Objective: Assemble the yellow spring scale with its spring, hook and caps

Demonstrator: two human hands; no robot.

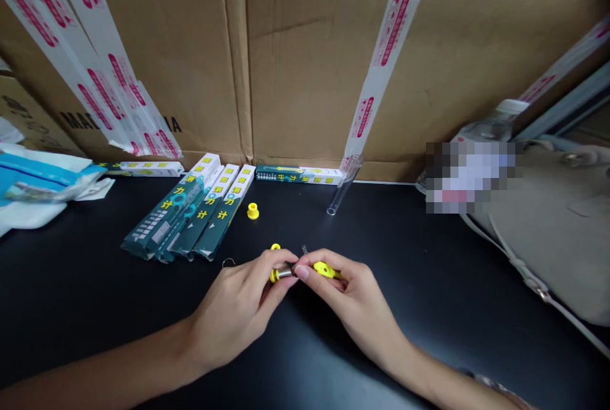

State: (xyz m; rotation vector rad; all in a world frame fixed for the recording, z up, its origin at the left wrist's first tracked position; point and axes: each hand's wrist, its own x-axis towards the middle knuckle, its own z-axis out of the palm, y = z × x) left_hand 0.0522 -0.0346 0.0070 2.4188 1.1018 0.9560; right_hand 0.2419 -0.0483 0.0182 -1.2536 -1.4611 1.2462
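My left hand (243, 299) is closed, thumb and fingers pinching a short metal cylinder with a yellow end (284, 273). Fingertip to fingertip with it, my right hand (350, 289) is closed round a yellow plastic piece (325, 269). A small dark part shows between the fingertips, too hidden to name. Just beyond the hands appear a thin coil spring (305, 249) and a small yellow ring (275, 246). A wire hook (229, 262) is partly covered by my left hand. Farther back, a yellow cap (253, 211) stands on the black tabletop (286, 353), and a clear tube (344, 187) lies slantwise.
Several green-and-white spring scale boxes (223, 213) lie left of the cap. Another slim box (299, 175) rests against the large carton (309, 47) at the back. A blue-and-white packet (42, 175) is far left. A bottle (495, 121) and a beige bag (557, 232) stand right.
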